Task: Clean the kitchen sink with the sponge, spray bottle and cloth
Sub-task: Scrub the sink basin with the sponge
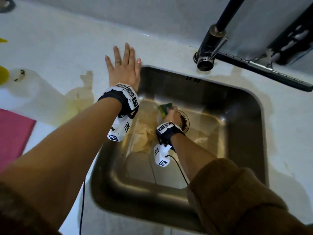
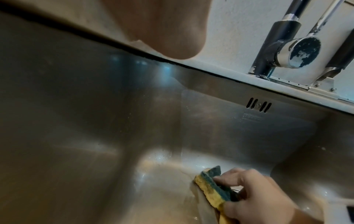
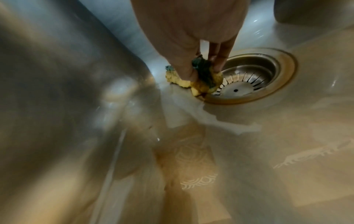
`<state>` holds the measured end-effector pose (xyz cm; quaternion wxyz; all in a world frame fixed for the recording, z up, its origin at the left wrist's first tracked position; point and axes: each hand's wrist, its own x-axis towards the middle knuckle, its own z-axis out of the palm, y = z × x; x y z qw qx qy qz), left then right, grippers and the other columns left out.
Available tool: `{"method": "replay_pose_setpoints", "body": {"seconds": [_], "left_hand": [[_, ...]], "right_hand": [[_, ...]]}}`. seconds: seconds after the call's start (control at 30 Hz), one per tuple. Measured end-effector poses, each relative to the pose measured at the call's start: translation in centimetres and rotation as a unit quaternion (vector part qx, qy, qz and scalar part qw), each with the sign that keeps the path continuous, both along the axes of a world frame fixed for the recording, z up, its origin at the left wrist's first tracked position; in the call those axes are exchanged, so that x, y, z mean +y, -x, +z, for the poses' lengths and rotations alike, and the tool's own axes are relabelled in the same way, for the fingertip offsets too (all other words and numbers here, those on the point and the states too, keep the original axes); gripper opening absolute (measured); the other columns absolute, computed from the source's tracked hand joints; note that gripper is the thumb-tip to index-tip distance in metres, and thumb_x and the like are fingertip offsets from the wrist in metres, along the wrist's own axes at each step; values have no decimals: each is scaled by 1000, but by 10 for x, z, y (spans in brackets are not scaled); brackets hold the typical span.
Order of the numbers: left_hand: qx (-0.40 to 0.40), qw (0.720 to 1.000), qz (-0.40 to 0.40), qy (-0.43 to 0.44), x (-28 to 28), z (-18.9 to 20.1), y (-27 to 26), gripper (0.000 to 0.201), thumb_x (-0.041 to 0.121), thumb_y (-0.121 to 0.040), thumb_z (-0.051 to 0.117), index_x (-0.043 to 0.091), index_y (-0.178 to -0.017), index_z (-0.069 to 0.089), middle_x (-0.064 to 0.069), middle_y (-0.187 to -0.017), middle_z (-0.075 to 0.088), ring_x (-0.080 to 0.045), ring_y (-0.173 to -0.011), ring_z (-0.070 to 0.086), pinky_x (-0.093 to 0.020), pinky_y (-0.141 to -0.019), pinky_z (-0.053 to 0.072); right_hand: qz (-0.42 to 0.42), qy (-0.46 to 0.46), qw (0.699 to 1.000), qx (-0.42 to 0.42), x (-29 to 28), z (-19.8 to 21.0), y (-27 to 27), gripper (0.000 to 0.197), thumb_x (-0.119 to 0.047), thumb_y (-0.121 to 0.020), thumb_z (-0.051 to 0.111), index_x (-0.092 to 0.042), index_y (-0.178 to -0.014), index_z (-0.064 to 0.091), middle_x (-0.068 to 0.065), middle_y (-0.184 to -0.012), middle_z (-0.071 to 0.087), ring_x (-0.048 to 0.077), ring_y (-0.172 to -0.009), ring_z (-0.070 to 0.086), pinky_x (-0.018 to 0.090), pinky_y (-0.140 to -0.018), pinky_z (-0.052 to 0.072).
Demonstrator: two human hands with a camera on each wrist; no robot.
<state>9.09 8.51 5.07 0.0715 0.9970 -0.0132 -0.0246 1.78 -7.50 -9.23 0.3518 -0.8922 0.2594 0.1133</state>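
My right hand [image 1: 171, 113] is down in the steel sink [image 1: 240, 126] and grips a yellow sponge with a green scouring side [image 1: 165, 109], pressing it on the wet sink floor just left of the round drain strainer [image 3: 247, 78]. The sponge [image 2: 212, 188] shows between thumb and fingers [image 2: 233, 174]; in the right wrist view the sponge [image 3: 193, 80] touches the drain's rim. My left hand [image 1: 123, 65] lies flat with spread fingers on the white counter [image 1: 59, 48] at the sink's far left corner. A pink cloth [image 1: 11, 134] lies on the counter at left. No spray bottle is clearly visible.
A dark faucet [image 1: 210, 46] stands behind the sink at right, with a dark rail [image 1: 264, 68] along the wall. A white translucent container [image 1: 25, 85] and something yellow [image 1: 3, 74] sit at far left. Overflow slots [image 2: 258, 105] mark the sink's back wall.
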Motion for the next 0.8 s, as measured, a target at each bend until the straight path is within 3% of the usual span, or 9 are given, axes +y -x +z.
{"method": "replay_pose_setpoints", "body": {"seconds": [0.07,0.2,0.33,0.5,0.6,0.73,0.8], "left_hand": [[1,1000,-2,-1,-1,1,0,54,37,-102,6,18,-152,1,3,-160,-5,-29,-147,-7,-54,-118,0],[-5,1000,-2,1,-1,2,1,54,37,-102,6,17,-152,2,3,-160,-4,-29,-147,-6,-54,-118,0],[0,1000,-5,2,0,2,1,54,37,-102,5,17,-152,0,2,-160,-6,-29,-147,-8,-54,-118,0],[-3,1000,-4,7,1,0,1,54,37,-102,6,17,-152,1,3,-160,-6,-29,-147,-8,-54,-118,-1],[-1,1000,-3,10,1,0,1,55,37,-101,5,17,-152,0,3,-160,-7,-28,-147,-9,-54,-118,-1],[-5,1000,-4,5,0,0,1,55,38,-101,5,17,-152,1,3,-160,-6,-29,-147,-8,-54,-118,0],[-6,1000,-3,4,0,0,2,55,38,-101,5,17,-152,1,3,-160,-6,-29,-147,-8,-54,-118,0]], "right_hand": [[-7,-29,1000,1,-8,3,1,30,-17,-91,54,-11,-121,58,12,-127,53,30,-117,52,31,-85,42],[-70,-11,994,-87,-48,9,1,42,-42,-83,67,-11,-111,69,14,-116,64,29,-107,60,29,-90,46],[-91,28,993,-75,-68,8,-3,29,-21,-89,61,-5,-114,67,19,-116,61,34,-105,60,31,-89,45],[-19,97,995,5,-57,3,-2,36,-10,-89,56,-7,-124,58,13,-142,40,32,-119,51,30,-100,37],[23,106,994,14,-43,2,-7,39,-6,-89,53,-7,-128,55,9,-145,38,32,-121,50,30,-100,38],[109,93,989,27,-22,-2,-15,40,-7,-93,44,-5,-133,48,16,-143,38,31,-128,43,33,-101,35],[104,93,990,23,-17,-6,-16,41,-7,-91,44,-7,-132,48,16,-142,38,30,-130,39,33,-102,35]]}}
